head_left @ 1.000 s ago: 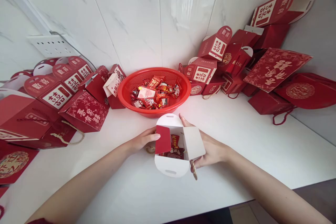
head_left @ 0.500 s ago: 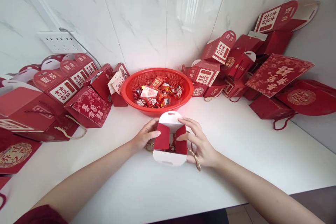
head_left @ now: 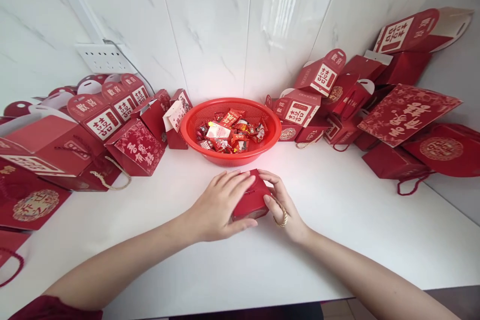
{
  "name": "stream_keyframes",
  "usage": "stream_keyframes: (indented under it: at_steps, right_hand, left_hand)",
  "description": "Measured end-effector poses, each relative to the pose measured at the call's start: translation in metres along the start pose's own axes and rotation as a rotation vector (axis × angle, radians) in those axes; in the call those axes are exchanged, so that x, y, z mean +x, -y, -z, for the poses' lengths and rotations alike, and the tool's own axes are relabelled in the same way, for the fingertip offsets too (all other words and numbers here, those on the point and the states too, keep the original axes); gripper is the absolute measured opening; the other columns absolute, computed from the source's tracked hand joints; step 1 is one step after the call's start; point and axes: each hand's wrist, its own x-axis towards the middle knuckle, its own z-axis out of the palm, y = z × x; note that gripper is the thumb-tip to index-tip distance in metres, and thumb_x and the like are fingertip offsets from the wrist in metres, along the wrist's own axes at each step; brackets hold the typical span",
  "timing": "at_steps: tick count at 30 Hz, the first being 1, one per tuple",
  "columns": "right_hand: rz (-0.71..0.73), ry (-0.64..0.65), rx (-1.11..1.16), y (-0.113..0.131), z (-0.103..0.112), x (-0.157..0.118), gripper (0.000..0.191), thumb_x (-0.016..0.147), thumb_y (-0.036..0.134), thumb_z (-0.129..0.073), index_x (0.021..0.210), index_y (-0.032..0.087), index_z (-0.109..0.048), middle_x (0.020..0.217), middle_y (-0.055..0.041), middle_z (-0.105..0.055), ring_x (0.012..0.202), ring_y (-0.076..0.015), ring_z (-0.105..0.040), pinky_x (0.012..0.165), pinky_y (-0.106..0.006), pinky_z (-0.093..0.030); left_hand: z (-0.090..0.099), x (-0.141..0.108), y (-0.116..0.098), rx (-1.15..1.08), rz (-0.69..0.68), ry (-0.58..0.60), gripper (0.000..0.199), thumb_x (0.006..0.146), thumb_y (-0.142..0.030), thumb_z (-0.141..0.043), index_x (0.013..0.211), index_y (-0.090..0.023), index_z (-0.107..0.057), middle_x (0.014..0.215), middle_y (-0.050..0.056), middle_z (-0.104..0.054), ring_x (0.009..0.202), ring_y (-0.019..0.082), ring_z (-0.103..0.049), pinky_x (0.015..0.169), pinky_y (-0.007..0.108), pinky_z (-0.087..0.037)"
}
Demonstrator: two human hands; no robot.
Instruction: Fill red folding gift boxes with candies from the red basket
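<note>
A small red paper gift box (head_left: 252,201) stands on the white table in front of me, its top flaps folded over. My left hand (head_left: 221,205) lies across its top and left side, fingers over the lid and thumb along the front edge. On the right side, my right hand (head_left: 285,206) grips the box between thumb and fingers. A twisted gold cord handle (head_left: 280,216) loops out by the right thumb. The box's inside is hidden. Just behind it sits a red plastic basket (head_left: 230,161) with wrapped sweets (head_left: 232,132) in it.
Several red gift boxes (head_left: 137,147) crowd the left side, some with cord handles. More red boxes (head_left: 410,112) are stacked at the right against the wall. A socket strip (head_left: 105,58) with a cable is on the tiled wall. The white table's (head_left: 262,270) front edge is near me.
The box's white-lined flaps stood open with sweets visible inside; now they are folded down. My left hand has moved from the box's left side onto its top. The view has shifted slightly.
</note>
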Motion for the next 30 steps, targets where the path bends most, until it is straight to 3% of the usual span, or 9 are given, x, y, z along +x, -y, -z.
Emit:
stream_keyframes:
  at_steps: [4,7,10,14,18,21,23,26,30]
  right_hand:
    - [0.111,0.041,-0.161,0.000,0.003,-0.001,0.034,0.103,0.037,-0.043,0.136,0.031,-0.045,0.152,-0.0094,-0.037,0.144,-0.0258,-0.035,0.118,-0.050,-0.034]
    - [0.208,0.245,-0.291,-0.001,0.017,0.000,0.054,0.097,0.037,-0.056,0.147,0.030,-0.035,0.157,-0.0116,-0.032,0.146,-0.0280,-0.032,0.118,-0.049,-0.035]
    - [0.287,0.473,-0.488,-0.005,0.038,0.003,0.069,0.095,0.032,-0.058,0.156,0.031,-0.023,0.158,-0.0124,-0.033,0.140,-0.0295,-0.043,0.110,-0.049,-0.046]
    - [0.177,0.466,-0.615,-0.014,0.059,0.006,0.059,0.099,0.029,-0.050,0.154,0.031,-0.027,0.148,-0.0110,-0.049,0.123,-0.0263,-0.060,0.100,-0.047,-0.055]
    - [0.150,0.522,-0.679,-0.018,0.065,0.009,0.037,0.101,0.028,-0.047,0.138,0.027,-0.051,0.131,-0.0093,-0.063,0.117,-0.0251,-0.063,0.100,-0.045,-0.055]
    - [0.181,0.552,-0.701,-0.016,0.063,0.008,0.031,0.102,0.027,-0.045,0.130,0.024,-0.057,0.127,-0.0103,-0.064,0.116,-0.0250,-0.062,0.099,-0.045,-0.055]
    - [0.198,0.558,-0.716,-0.015,0.061,0.007,0.031,0.102,0.027,-0.045,0.131,0.024,-0.057,0.128,-0.0104,-0.064,0.116,-0.0249,-0.062,0.099,-0.045,-0.054]
    - [0.204,0.565,-0.731,-0.015,0.060,0.006,0.031,0.102,0.027,-0.045,0.131,0.024,-0.057,0.129,-0.0101,-0.063,0.117,-0.0244,-0.062,0.100,-0.044,-0.055]
    - [0.205,0.564,-0.726,-0.015,0.060,0.006,0.030,0.102,0.026,-0.045,0.130,0.025,-0.058,0.129,-0.0098,-0.063,0.116,-0.0236,-0.062,0.099,-0.042,-0.055]
  left_hand:
    - [-0.008,-0.003,-0.016,0.214,0.038,0.072,0.063,0.098,-0.046,-0.048,0.151,-0.014,-0.039,0.157,0.019,-0.038,0.142,0.044,-0.033,0.113,0.061,-0.023]
    - [-0.007,-0.013,-0.020,0.267,0.074,0.073,0.063,0.098,-0.047,-0.047,0.151,-0.015,-0.039,0.157,0.018,-0.038,0.139,0.046,-0.034,0.109,0.061,-0.028]
    - [0.003,-0.032,-0.020,0.292,0.123,0.061,0.061,0.097,-0.043,-0.050,0.152,-0.017,-0.040,0.155,0.016,-0.043,0.138,0.047,-0.037,0.109,0.061,-0.028]
    - [0.017,-0.077,-0.015,0.401,0.245,-0.038,0.064,0.094,-0.040,-0.054,0.154,-0.022,-0.037,0.156,0.011,-0.042,0.137,0.043,-0.040,0.110,0.055,-0.031]
    - [0.033,-0.144,-0.007,0.624,0.500,-0.073,0.064,0.097,-0.037,-0.045,0.157,-0.026,-0.026,0.156,0.004,-0.043,0.144,0.038,-0.035,0.115,0.054,-0.028]
    - [0.050,-0.196,0.001,0.793,0.778,-0.131,0.060,0.099,-0.036,-0.032,0.157,-0.019,-0.027,0.153,0.010,-0.047,0.144,0.039,-0.037,0.115,0.065,-0.022]
    - [0.064,-0.223,0.008,0.825,0.959,-0.121,0.061,0.100,-0.036,-0.024,0.156,-0.012,-0.029,0.153,0.014,-0.046,0.144,0.038,-0.037,0.115,0.065,-0.025]
    - [0.082,-0.242,0.023,0.824,1.131,-0.129,0.064,0.101,-0.041,-0.018,0.155,-0.006,-0.027,0.155,0.016,-0.042,0.147,0.037,-0.033,0.113,0.063,-0.032]
    - [0.098,-0.241,0.045,0.806,1.190,-0.153,0.064,0.102,-0.041,-0.018,0.154,-0.005,-0.027,0.157,0.018,-0.038,0.147,0.037,-0.031,0.115,0.064,-0.029]
